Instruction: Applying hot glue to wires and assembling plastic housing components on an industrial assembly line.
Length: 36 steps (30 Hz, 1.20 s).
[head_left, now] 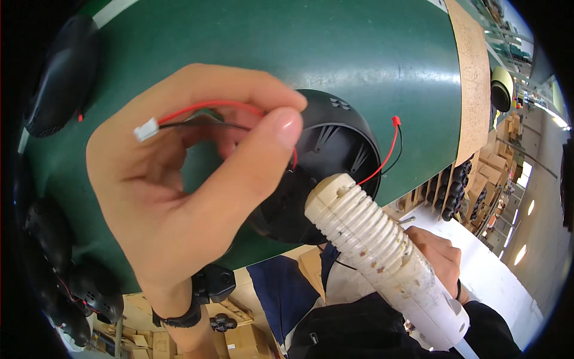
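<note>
My left hand (197,173) is large in front, thumb and forefinger pinched on a pair of red and black wires (209,105). A white plug (146,130) ends the wires on the left. Behind the fingertips sits a round black plastic housing (353,128), its hollow side up, on the green table. Another red and black lead with a red plug (396,121) sticks out past its right rim. At lower right, my right hand (439,257) is closed on a stained white glue gun (382,245); the gun hides part of this grip. Its ribbed front lies over the housing's edge.
More black housings (63,78) lie along the table's left side, several with wires (72,296). A brown board (472,78) borders the green table (406,54) on the right. Cardboard boxes (245,341) stand below. Shelves with black parts (457,185) are at right.
</note>
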Available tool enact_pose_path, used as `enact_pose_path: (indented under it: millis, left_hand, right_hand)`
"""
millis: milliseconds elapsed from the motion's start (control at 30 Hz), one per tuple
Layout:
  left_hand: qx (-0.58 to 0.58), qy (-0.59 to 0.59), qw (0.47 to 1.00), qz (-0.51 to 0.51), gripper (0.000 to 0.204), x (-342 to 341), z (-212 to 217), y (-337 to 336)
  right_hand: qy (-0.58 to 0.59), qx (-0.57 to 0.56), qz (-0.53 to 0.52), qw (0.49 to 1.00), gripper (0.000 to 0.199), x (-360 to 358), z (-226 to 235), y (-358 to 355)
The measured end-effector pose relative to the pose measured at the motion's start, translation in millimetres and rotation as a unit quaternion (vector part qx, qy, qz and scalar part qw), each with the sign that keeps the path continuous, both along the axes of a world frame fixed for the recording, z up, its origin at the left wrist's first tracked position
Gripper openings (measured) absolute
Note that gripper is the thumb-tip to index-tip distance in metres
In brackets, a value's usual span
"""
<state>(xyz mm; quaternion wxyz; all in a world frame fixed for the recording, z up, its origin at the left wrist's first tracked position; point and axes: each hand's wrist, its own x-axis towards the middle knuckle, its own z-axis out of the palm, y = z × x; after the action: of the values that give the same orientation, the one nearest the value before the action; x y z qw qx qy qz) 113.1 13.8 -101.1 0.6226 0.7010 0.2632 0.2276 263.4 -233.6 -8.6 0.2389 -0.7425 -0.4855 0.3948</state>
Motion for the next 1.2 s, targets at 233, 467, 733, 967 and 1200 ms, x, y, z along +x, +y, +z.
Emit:
enact_pose_path:
  millis: [233,467,733,967,1200]
  left_hand:
    - [0.018,-0.001,0.997,-0.072,0.037,-27.3,-0.5,-2.5]
    - [-0.101,0.05,0.991,0.078,0.061,-76.1,17.9,-103.1]
    - [-0.03,0.112,0.993,0.0,0.068,-49.0,32.7,-41.9]
    - [0.155,0.16,0.965,-0.139,0.016,19.4,29.6,-26.3]
    - [0.165,0.128,0.969,-0.132,0.014,17.6,30.4,-32.3]
  right_hand:
    - [0.055,0.041,-0.005,0.998,0.022,-2.6,-12.4,4.3]
    - [0.131,0.033,-0.079,0.988,0.023,13.5,15.9,-18.2]
    - [0.126,0.007,0.014,0.992,0.023,6.4,13.1,-40.5]
    - [0.018,0.001,-0.044,0.999,0.024,-15.4,22.1,-42.6]
    - [0.02,0.011,-0.023,0.999,0.022,-15.6,22.8,-37.1]
